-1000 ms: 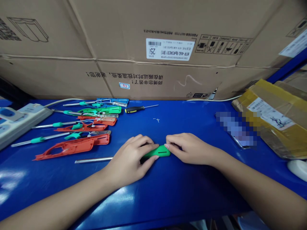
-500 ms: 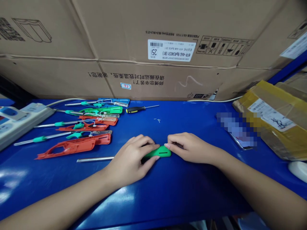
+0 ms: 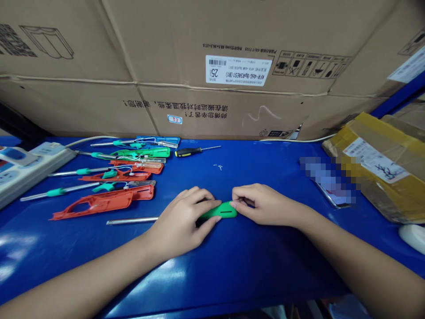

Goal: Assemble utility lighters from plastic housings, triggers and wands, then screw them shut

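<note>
Here on the shiny blue tabletop point(image 3: 232, 270), the left hand point(image 3: 181, 223) has the slim bright-green plastic casing point(image 3: 228, 207) between thumb and fingers, while the right hand point(image 3: 268, 204) is bunched narrow at the casing's right end, thumb tip touching it; whether it truly grips, I can't tell. The risk is at that end: push too hard from the right and the smooth shell could skid or twist on this glossy surface, especially if the left thumb slackens. If the shell is in two halves, uneven pressure might pop a seam — a guess, as most of it is hidden under the fingers. A bump to the plain silver metal rod point(image 3: 133, 220), poking out left of the left hand, could turn the work too, should the two be joined. And the look of that casing — glossy, rounded at its end, a narrow dark slot along the face, lying low and nearly level, well apart from the orange-red plastic shell point(image 3: 116, 200) over to the left
</note>
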`<state>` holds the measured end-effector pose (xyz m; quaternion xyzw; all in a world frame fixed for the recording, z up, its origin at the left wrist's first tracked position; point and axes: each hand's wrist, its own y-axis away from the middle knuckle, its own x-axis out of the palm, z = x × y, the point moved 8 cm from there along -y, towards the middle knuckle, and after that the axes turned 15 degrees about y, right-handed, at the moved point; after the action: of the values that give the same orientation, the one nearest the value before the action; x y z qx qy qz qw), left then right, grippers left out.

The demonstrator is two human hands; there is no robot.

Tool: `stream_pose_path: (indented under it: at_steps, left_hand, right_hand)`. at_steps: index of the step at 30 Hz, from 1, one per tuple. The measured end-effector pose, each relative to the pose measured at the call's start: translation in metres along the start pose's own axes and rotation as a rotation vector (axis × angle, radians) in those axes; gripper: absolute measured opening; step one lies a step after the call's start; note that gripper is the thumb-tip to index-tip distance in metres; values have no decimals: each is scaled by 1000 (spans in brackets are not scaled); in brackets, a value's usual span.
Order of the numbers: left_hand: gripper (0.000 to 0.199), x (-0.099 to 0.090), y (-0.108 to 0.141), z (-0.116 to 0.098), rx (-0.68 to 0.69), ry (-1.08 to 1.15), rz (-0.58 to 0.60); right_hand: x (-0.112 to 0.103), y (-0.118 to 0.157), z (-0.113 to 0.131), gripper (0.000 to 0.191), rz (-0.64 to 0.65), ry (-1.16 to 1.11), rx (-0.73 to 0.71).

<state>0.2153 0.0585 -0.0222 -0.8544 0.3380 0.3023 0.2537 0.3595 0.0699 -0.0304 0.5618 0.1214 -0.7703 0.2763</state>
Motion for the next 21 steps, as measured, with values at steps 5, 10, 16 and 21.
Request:
stream_pose_path:
  at_steps: [5, 10, 16, 21]
  left_hand:
    - [29, -1, 1, 0, 1, -5, -7]
    - [30, 0, 3, 0, 4, -28, 3]
    - [30, 0, 1, 1, 10, -72, -6]
    - [33, -2, 1, -3, 19, -73, -12]
  right_hand:
    - [-3, -2, -10, 27, -120, -177, 33]
    - [-32, -19, -17, 7, -490, -105, 99]
    - [-47, -102, 8, 37, -427, 230, -35]
    - [-43, -160, 26, 23, -373, 278, -77]
